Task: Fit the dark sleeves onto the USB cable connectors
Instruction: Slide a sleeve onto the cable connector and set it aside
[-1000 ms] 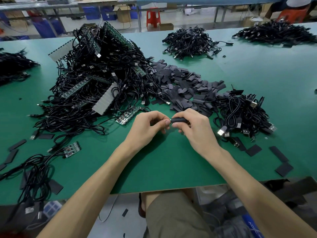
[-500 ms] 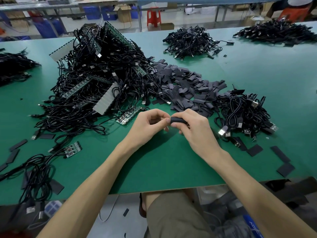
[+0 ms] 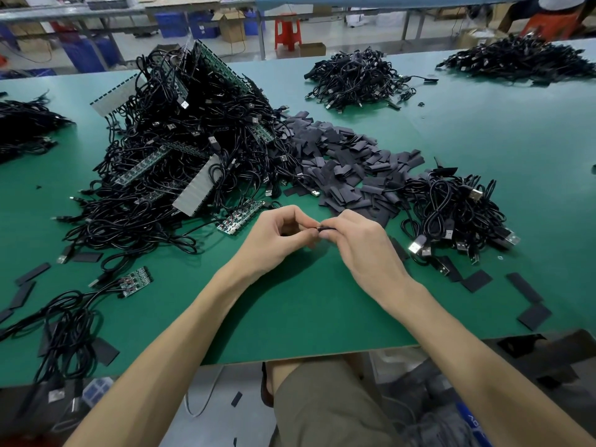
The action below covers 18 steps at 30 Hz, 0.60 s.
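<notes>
Dark sleeve (image 3: pixel 323 227) is pinched in the right hand (image 3: pixel 359 245) fingertips, held just above the tabletop (image 3: pixel 306 317) near the middle of its near edge. Left hand (image 3: pixel 277 235) pinches at its open end, probably on the connector, hidden. Held end to end for sliding on. Sleeve pile (image 3: pixel 351 169) just beyond, cable heap (image 3: pixel 458 214) rightward, both within reach.

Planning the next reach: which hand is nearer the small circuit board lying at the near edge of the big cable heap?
Left. The left hand is just right of the circuit board, nearly beside it; the right hand is farther right, beyond the left hand.
</notes>
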Tool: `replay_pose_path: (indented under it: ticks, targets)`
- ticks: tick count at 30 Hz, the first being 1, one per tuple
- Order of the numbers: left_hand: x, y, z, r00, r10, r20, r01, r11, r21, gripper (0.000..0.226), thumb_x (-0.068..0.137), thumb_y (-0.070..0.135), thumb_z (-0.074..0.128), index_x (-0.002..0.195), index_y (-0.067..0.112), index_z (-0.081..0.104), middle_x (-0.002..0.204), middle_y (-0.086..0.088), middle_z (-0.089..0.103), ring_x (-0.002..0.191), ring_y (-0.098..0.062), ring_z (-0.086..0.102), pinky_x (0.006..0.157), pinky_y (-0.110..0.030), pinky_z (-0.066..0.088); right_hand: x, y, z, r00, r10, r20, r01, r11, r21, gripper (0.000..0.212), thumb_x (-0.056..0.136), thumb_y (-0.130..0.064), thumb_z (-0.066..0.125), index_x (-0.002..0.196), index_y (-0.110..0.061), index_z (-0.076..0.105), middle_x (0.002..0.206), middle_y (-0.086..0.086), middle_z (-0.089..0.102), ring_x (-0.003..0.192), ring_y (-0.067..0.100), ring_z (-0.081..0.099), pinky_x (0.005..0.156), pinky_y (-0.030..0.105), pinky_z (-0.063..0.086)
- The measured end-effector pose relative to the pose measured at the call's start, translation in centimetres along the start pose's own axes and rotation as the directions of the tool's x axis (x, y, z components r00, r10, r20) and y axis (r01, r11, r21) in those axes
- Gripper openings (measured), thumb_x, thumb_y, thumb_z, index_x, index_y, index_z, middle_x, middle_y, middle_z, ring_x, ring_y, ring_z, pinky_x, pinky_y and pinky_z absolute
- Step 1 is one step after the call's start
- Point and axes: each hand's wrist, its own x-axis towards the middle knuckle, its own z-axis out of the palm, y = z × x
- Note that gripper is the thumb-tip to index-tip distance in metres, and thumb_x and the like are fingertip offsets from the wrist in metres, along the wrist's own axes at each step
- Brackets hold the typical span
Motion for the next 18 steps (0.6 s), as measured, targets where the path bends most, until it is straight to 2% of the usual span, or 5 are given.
replay_pose_path:
  ticks: [2, 7, 12, 18]
  targets:
    - [0.06, -0.06, 0.13, 1.0, 0.01, -0.021, -0.009, 1.0, 0.007, 0.007, 0.094, -0.002, 0.068, 0.096, 0.005, 0.07, 0.079, -0.006, 0.073, 0.072, -0.018, 0.068, 0.075, -0.027, 0.056, -0.03, -0.2, 0.02, 1.0, -0.017, 0.0, 0.017, 1.0, -0.014, 0.022, 0.102, -0.018, 0.06, 0.116, -0.005, 0.072, 0.101, 0.01, 0.065, 0.086, 0.032, 0.065, 0.079, 0.051, 0.052]
    - [0.13, 0.05, 0.28, 0.998, 0.017, -0.06, -0.013, 0.997, 0.074, 0.007, 0.098, 0.006, 0.067, 0.1, 0.001, 0.069, 0.078, -0.005, 0.073, 0.07, -0.015, 0.068, 0.077, -0.024, 0.055, -0.13, -0.88, -0.18, 0.999, -0.034, -0.035, 0.034, 0.999, 0.004, 0.029, 0.1, -0.02, 0.063, 0.126, -0.007, 0.062, 0.116, 0.008, 0.063, 0.095, 0.032, 0.068, 0.081, 0.053, 0.056]
    - [0.12, -0.07, 0.26, 0.998, 0.003, -0.064, 0.002, 0.997, 0.077, 0.005, 0.098, 0.008, 0.067, 0.097, 0.004, 0.071, 0.081, -0.005, 0.074, 0.07, -0.016, 0.067, 0.078, -0.028, 0.055, -0.23, -0.81, -0.27, 0.996, -0.051, -0.08, 0.044, 0.996, -0.083, 0.02, 0.1, -0.012, 0.064, 0.118, -0.004, 0.067, 0.111, 0.008, 0.065, 0.091, 0.03, 0.067, 0.077, 0.05, 0.057]
    - [0.04, -0.17, 0.13, 0.997, 0.006, -0.076, 0.001, 0.996, 0.093, 0.006, 0.098, 0.01, 0.068, 0.097, 0.007, 0.073, 0.081, -0.008, 0.075, 0.069, -0.015, 0.068, 0.077, -0.028, 0.056, -0.27, -1.03, 0.05, 0.994, -0.091, -0.061, 0.077, 0.975, -0.208, 0.027, 0.1, -0.011, 0.065, 0.124, -0.001, 0.068, 0.11, 0.01, 0.067, 0.093, 0.029, 0.068, 0.078, 0.04, 0.058]
